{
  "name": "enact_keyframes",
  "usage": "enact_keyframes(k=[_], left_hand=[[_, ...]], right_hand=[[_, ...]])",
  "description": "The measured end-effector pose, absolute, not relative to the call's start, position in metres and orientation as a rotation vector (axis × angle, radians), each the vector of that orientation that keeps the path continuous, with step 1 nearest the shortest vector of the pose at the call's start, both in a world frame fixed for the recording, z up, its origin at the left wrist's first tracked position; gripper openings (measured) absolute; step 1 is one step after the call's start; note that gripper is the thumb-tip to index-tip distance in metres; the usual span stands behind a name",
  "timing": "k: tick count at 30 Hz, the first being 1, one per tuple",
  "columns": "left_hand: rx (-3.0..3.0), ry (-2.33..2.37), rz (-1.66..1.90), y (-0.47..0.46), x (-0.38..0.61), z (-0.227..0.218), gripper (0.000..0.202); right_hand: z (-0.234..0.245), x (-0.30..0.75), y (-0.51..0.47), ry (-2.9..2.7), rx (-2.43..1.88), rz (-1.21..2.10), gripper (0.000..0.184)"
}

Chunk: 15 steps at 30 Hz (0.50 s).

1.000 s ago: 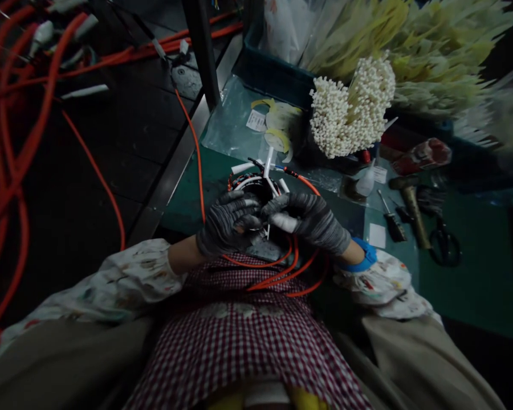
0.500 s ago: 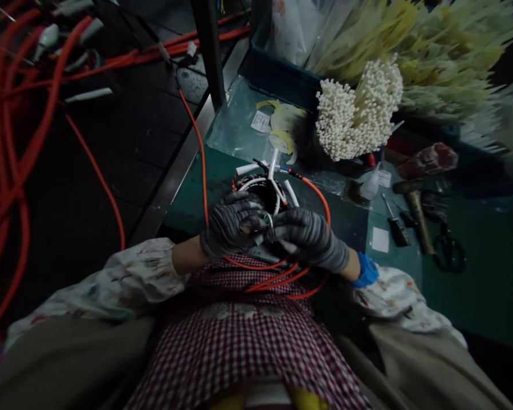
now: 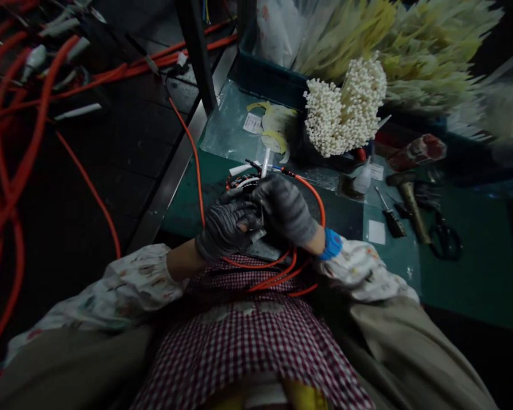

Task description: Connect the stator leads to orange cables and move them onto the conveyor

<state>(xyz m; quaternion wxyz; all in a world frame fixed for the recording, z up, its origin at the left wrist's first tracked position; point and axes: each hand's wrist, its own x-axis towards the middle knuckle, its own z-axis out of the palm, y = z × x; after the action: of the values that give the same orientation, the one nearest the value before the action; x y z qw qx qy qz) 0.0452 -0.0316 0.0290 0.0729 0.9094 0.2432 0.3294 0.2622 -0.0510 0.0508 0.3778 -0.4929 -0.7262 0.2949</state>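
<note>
My left hand (image 3: pixel 226 229), in a grey striped glove, is closed at the near left side of a ring-shaped wound coil (image 3: pixel 239 182) that looks like a motor stator. At its fingertips shows a thin pale strand, probably a wire. My right hand (image 3: pixel 287 206), gloved alike, lies over the ring's right side with fingers curled and pressed together; what they pinch is hidden. White sleeving (image 3: pixel 265 162) sticks up behind the fingers. An orange cable (image 3: pixel 315 193) arcs from the ring's far side round the right hand, and its loops (image 3: pixel 276 279) hang in front of the apron.
Bundled white-tipped sticks or tubes (image 3: pixel 346 108) and yellowish strips (image 3: pixel 436 57) fill bins at the back. A hammer (image 3: pixel 412 208), brush (image 3: pixel 394 221) and scissors (image 3: pixel 447 239) lie at right. Thick orange cables (image 3: pixel 38 131) hang at left beside the metal table edge (image 3: pixel 154 210).
My right hand has moved up and left, over the ring, and now covers its opening. The green and white loop between the hands is no longer visible. The left hand has stayed almost in place.
</note>
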Motion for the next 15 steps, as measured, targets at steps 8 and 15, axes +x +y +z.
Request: enact_keyframes(k=[8,15], left_hand=[[3.109,0.683,0.707,-0.025,0.009,0.064,0.034],[3.318,0.174,0.394,0.009,-0.004,0.106,0.038]], right_hand=[[0.068,0.287,-0.034,-2.011,-1.510,0.204,0.042],[0.066,0.276,0.005,-2.613,-1.443,0.244,0.047]])
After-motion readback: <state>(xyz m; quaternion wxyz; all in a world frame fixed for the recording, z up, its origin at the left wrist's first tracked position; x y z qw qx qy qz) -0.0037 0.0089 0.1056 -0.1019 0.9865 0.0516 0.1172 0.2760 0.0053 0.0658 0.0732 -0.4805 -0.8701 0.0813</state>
